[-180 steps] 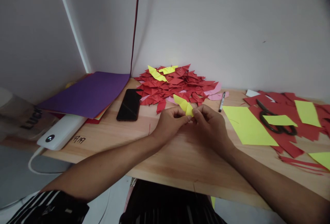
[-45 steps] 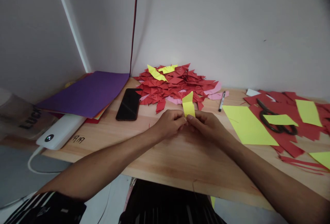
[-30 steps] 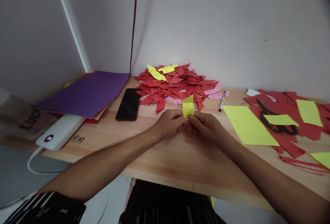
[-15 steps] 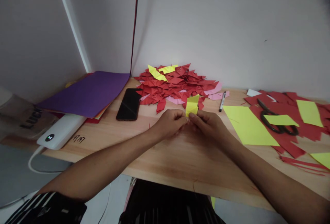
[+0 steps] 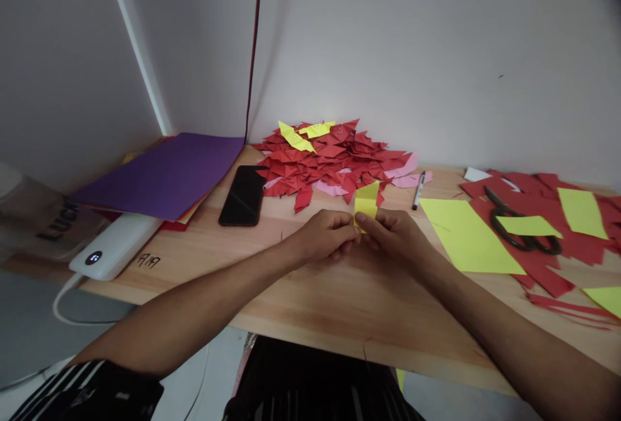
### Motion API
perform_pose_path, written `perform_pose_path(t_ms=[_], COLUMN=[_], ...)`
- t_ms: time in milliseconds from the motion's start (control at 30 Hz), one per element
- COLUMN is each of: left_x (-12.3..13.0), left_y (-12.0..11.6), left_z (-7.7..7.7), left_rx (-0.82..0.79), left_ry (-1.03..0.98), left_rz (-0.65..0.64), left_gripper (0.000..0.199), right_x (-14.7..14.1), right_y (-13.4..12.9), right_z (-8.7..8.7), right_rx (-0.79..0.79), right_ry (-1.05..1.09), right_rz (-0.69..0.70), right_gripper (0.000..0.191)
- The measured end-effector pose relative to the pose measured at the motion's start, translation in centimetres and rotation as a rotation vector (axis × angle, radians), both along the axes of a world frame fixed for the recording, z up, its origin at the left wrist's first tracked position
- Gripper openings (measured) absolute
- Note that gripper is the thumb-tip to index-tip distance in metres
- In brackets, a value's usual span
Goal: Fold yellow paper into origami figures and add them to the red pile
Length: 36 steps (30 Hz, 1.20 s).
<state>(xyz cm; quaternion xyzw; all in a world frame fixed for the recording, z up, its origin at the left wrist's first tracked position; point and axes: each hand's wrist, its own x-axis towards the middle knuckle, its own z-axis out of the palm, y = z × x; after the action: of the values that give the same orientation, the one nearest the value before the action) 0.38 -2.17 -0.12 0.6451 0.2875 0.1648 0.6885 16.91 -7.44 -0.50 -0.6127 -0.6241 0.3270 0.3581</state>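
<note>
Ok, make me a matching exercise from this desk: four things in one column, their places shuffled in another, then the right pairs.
Things
1. Phone
2. Pen
3. Scissors
4. Creased yellow paper

Places
A. On red scraps, partly under a yellow strip
B. Held by the right hand
C. Between the purple sheet and the paper pile
D. Between that pile and the large yellow sheet

Right pairs: 1-C, 2-D, 3-A, 4-B

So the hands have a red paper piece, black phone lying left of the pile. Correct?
Not red: the head view shows a yellow paper piece in the left hand and right hand. The black phone does lie left of the pile.
</note>
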Motion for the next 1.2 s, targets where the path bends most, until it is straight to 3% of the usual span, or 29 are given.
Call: perform_pose_path(t_ms=[367, 633, 833, 1033, 1200], left_x=[-0.1, -0.4, -0.2, -0.1, -0.1], left_y=[0.2, 0.4, 0.5, 0.9, 1.1], left_z=[0.2, 0.1, -0.2, -0.5, -0.3], left_rx=[-0.046, 0.080, 0.020, -0.051, -0.093], left_ry=[-0.034, -0.046, -0.052, -0.153, -0.183], left_rz=[0.124, 0.091, 0.082, 0.188, 0.278], left_gripper=[0.018, 0.022, 0.022, 0.021, 0.016], right_x=[0.7, 0.5, 0.8, 0.3, 0.0], right_y=[0.2, 0.1, 0.3, 0.0, -0.1], right_z=[-0.4, -0.3, -0.4, 0.3, 0.1], right_rx=[-0.032, 0.043, 0.047, -0.021, 0.023], right_ry=[0.121, -0.022, -0.034, -0.038, -0.044], right_rz=[0.088, 0.011, 0.027, 0.175, 0.128], right_gripper=[0.044, 0.044, 0.043, 0.040, 0.031])
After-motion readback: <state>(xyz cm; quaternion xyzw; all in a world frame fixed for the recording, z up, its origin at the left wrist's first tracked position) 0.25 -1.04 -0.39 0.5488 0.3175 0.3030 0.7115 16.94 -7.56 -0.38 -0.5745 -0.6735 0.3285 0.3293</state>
